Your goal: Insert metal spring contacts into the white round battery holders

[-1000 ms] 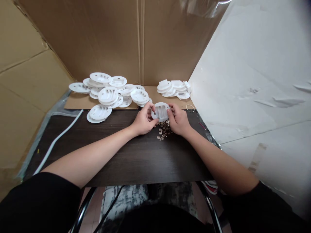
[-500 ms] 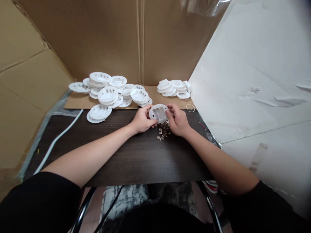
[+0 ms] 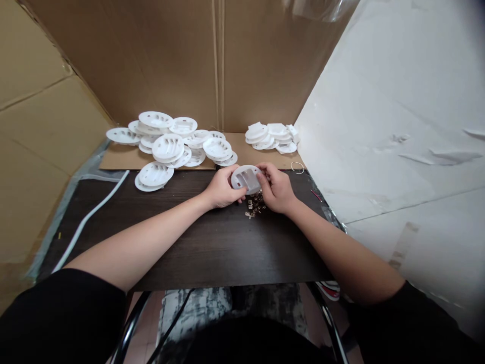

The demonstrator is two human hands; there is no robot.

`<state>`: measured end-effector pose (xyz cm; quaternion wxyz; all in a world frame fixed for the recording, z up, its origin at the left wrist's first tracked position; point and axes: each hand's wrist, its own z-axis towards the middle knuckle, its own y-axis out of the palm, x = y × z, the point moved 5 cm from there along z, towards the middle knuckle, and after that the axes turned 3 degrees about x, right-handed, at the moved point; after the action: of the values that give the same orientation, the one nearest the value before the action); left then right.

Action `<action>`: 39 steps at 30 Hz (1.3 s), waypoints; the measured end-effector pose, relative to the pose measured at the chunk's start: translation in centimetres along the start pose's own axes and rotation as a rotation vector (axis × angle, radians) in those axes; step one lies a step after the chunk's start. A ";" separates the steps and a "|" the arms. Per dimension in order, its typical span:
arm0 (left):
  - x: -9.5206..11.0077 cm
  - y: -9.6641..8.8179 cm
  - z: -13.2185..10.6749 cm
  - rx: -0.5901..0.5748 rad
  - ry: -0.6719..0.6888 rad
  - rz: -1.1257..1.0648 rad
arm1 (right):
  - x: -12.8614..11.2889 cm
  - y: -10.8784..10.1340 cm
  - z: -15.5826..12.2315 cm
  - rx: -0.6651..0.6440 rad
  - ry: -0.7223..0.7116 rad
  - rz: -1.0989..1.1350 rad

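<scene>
Round white plastic disc with recessed slots (image 3: 246, 180): in the head view, it was held tilted over the dark wood-grain surface (image 3: 212, 247), the left hand (image 3: 223, 188) and right hand (image 3: 278, 189) partly curled, gripping opposite edges. Small shiny metal pieces (image 3: 250, 205) lay near the right hand.

Round white plastic housing (image 3: 245, 178): flat rim, parallel recessed channels across the face, small dark opening near its left edge. Held between the left hand (image 3: 223, 187) and right hand (image 3: 278, 188), tilted, recessed face toward the viewer, above the worktop (image 3: 227, 247).
</scene>
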<state>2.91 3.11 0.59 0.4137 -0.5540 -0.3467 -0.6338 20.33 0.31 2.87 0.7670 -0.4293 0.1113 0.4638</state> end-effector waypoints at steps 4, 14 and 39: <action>0.0 0.0 -0.1 0.013 0.003 0.035 | -0.1 0.0 0.0 0.019 -0.031 0.037; 0.2 0.0 -0.1 0.019 -0.041 0.036 | -0.2 0.1 0.0 0.038 -0.078 0.083; 0.1 -0.1 0.4 0.020 -0.099 0.058 | -0.5 -0.1 0.0 0.057 -0.078 0.092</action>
<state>3.03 3.48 0.77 0.4198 -0.5903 -0.3566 -0.5900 20.12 -0.01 3.18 0.7604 -0.3834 0.1142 0.5116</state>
